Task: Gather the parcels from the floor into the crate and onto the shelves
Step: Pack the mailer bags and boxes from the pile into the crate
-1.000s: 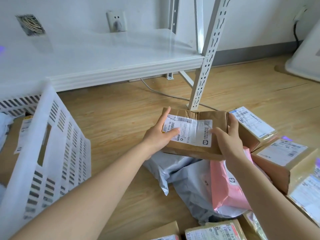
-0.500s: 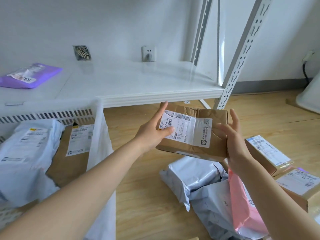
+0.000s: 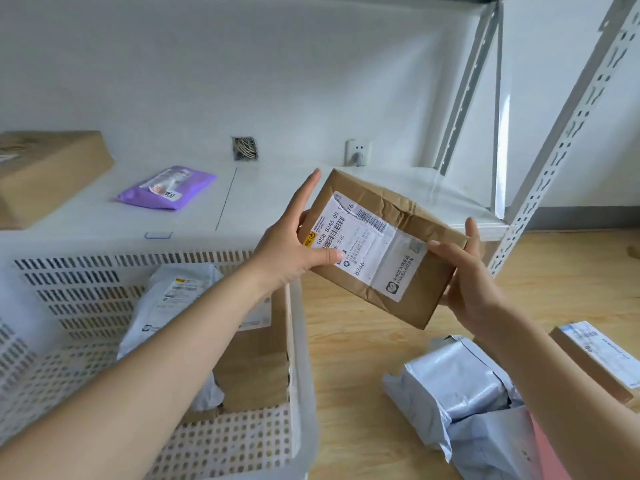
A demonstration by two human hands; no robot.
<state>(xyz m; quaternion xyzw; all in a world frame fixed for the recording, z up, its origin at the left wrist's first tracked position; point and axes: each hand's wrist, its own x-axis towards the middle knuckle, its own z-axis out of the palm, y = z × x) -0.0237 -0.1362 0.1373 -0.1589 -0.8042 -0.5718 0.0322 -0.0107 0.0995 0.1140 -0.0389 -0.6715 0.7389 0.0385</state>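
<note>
Now I pinch the brown parcel (image 3: 377, 251) between left hand (image 3: 294, 247) and right hand (image 3: 474, 282), mid-frame; next, set it on the shelf (image 3: 277, 188) behind.

Brown box (image 3: 408, 237) with white barcode label (image 3: 360, 244); white slotted crate (image 3: 86, 282); purple pouch (image 3: 166, 188); grey mailers (image 3: 457, 386); tan wood-grain floor (image 3: 346, 375).

I count four brown boxes: one in my hands (image 3: 377, 251), one on the shelf (image 3: 45, 171), one in the crate (image 3: 256, 368), one on the floor right of the crate (image 3: 595, 362). One purple bag (image 3: 166, 188) lies on the shelf, one grey bag in the crate (image 3: 166, 306), one on the floor (image 3: 464, 386).
</note>
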